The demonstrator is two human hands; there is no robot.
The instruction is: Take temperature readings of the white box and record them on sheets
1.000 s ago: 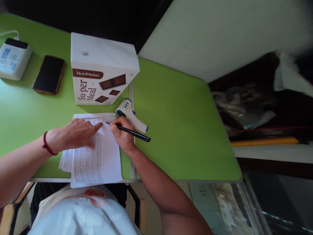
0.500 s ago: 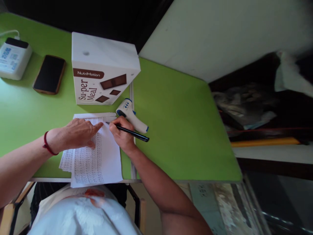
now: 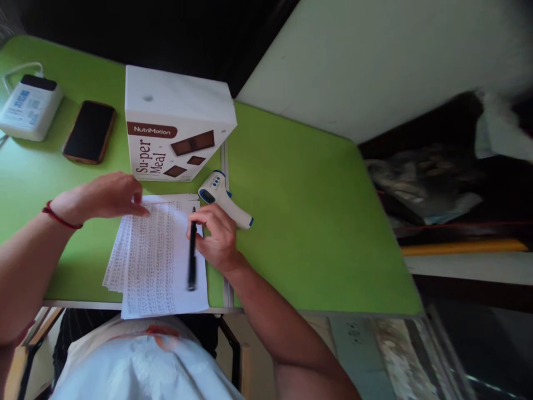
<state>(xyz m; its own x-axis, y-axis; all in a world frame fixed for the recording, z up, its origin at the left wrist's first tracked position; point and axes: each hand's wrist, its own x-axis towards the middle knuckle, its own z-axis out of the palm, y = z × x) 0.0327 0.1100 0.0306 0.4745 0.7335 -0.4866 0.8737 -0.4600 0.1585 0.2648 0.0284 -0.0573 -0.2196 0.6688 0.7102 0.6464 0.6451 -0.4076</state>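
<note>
A black pen [image 3: 192, 261] is gripped in my right hand [image 3: 216, 233], between thumb and fingers. It lies above the right side of a stack of white sheets [image 3: 183, 278], its lower end towards me and blurred. Rows of small handwriting fill the left and middle of the top sheet; the right strip is blank. My left hand [image 3: 110, 194], with a red cord at the wrist, hovers by the upper left corner of the stack. Its fingers are bent, with the thumb apart from them over the sheet. Just beyond my right hand lies a white and blue infrared thermometer [image 3: 222, 200].
Behind the papers a white NutriMotion box [image 3: 179, 122] stands on the green table [image 3: 300, 222]. To its left are a phone [image 3: 89, 132] and a white charger-like block [image 3: 33, 108] with a cable. A pale wall [image 3: 333, 61] borders the far right side.
My left hand has drawn back left and up from the middle of the sheet, its pointing finger now bent. My right hand has turned the pen from slanting right to pointing towards me.
</note>
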